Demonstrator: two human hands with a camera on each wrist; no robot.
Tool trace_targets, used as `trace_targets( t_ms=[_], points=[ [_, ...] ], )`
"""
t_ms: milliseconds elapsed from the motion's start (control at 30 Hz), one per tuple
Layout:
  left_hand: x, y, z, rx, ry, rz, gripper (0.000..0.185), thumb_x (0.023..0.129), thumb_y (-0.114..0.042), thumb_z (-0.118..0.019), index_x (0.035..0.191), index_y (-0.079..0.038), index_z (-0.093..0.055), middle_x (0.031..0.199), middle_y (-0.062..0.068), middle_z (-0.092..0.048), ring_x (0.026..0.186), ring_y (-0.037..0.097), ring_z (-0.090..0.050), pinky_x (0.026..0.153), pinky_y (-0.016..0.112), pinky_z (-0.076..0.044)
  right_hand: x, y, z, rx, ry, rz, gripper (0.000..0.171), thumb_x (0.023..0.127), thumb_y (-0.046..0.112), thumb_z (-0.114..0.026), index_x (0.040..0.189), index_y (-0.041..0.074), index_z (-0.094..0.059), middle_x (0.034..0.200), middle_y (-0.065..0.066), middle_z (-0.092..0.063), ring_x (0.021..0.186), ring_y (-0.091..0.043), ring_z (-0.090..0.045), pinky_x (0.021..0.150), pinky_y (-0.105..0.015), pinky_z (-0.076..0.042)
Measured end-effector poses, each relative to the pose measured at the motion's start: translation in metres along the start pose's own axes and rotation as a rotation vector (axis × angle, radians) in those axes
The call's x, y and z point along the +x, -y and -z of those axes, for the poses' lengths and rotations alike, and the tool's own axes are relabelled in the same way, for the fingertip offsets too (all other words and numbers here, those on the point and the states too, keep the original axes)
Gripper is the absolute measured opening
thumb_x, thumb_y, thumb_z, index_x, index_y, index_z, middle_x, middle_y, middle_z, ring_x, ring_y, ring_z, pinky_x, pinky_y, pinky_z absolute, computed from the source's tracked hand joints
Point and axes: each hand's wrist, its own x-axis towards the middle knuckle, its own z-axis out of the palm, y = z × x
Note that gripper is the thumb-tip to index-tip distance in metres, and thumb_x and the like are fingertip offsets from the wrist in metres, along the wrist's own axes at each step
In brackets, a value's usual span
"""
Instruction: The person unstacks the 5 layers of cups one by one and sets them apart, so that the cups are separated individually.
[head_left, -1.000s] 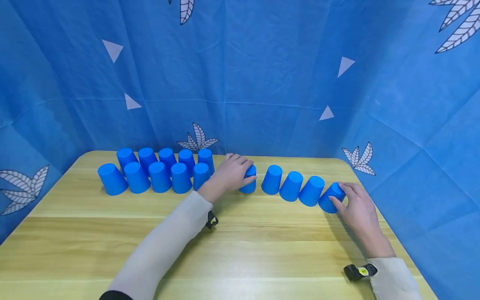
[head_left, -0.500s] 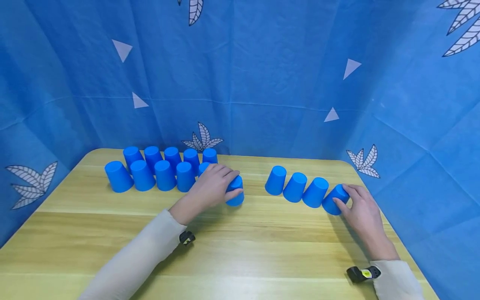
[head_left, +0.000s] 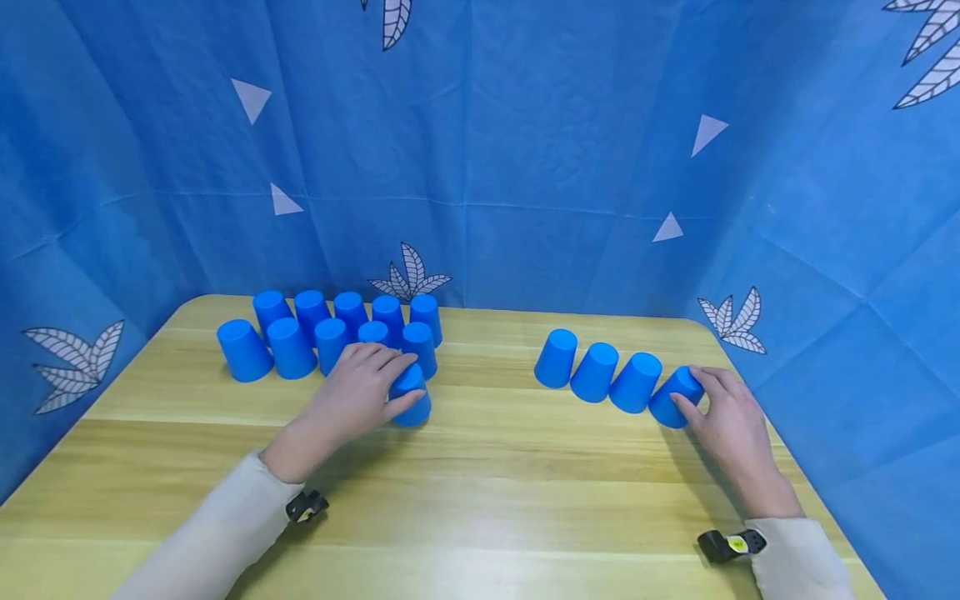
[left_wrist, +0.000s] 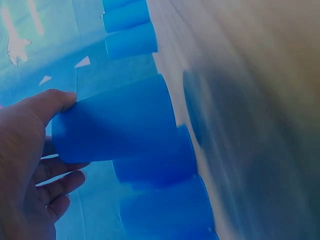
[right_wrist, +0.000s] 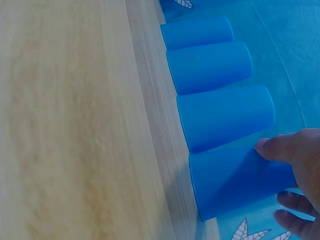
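My left hand (head_left: 356,392) grips an upside-down blue plastic cup (head_left: 412,400) in front of the left group of cups. In the left wrist view the thumb and fingers hold that cup (left_wrist: 112,122) around its narrow base end, and its rim stands apart from its shadow on the table. At the right end of a slanting row, my right hand (head_left: 731,425) pinches another upside-down blue cup (head_left: 673,402) near its top. The right wrist view has this cup (right_wrist: 235,185) with its rim on the table, close beside the neighbouring cup (right_wrist: 225,117).
Two rows of upside-down blue cups (head_left: 245,354) stand at the back left of the wooden table (head_left: 480,483). Three more cups (head_left: 557,360) continue the row left of my right hand. A blue patterned cloth (head_left: 480,150) hangs behind the table and along its right side.
My left hand has carried its cup from beside the right-hand row leftward and nearer, to before the left group. The right hand keeps its hold on its cup. The view has shifted slightly.
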Motion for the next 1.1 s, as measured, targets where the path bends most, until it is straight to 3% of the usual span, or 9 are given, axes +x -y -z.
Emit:
trace_targets(
  t_ms=[200,467,833,1100],
  points=[
    [-0.024,0.016,0.008,0.02,0.052,0.106,0.058,0.087,-0.047,-0.07,0.129,-0.008,-0.063,0.123,0.014,-0.064,0.118,0.036,-0.054,0.1,0.055,-0.037,0.001,0.0,0.001,0.006,-0.011,0.013,0.05,0.084,0.011,-0.077,0.124,-0.011,-0.057,0.118,-0.028,-0.053,0.11,-0.05,-0.049,0.089,-0.065,-0.042],
    [-0.053,0.04,0.018,0.057,0.035,0.19,0.057,0.086,-0.042,-0.073,0.126,-0.004,-0.064,0.12,0.018,-0.064,0.116,0.04,-0.053,0.095,0.057,-0.037,0.002,-0.001,0.001,0.003,-0.009,0.006,0.05,0.084,0.011,-0.077,0.124,-0.012,-0.057,0.118,-0.028,-0.053,0.11,-0.05,-0.049,0.09,-0.065,-0.041],
    [-0.082,0.072,0.034,0.111,0.002,0.289,0.058,0.085,-0.04,-0.074,0.126,0.0,-0.062,0.119,0.024,-0.063,0.112,0.046,-0.052,0.087,0.06,-0.037,0.002,-0.001,0.0,0.01,-0.008,0.008,0.05,0.084,0.01,-0.077,0.124,-0.012,-0.057,0.118,-0.028,-0.053,0.11,-0.049,-0.049,0.09,-0.064,-0.041],
    [-0.094,0.095,0.047,0.127,-0.003,0.4,0.058,0.088,-0.037,-0.072,0.127,0.003,-0.058,0.123,0.028,-0.059,0.112,0.049,-0.049,0.081,0.06,-0.033,0.0,-0.001,0.0,0.008,-0.001,-0.002,0.05,0.084,0.011,-0.077,0.124,-0.011,-0.057,0.119,-0.028,-0.053,0.111,-0.05,-0.048,0.09,-0.065,-0.041]
  ],
)
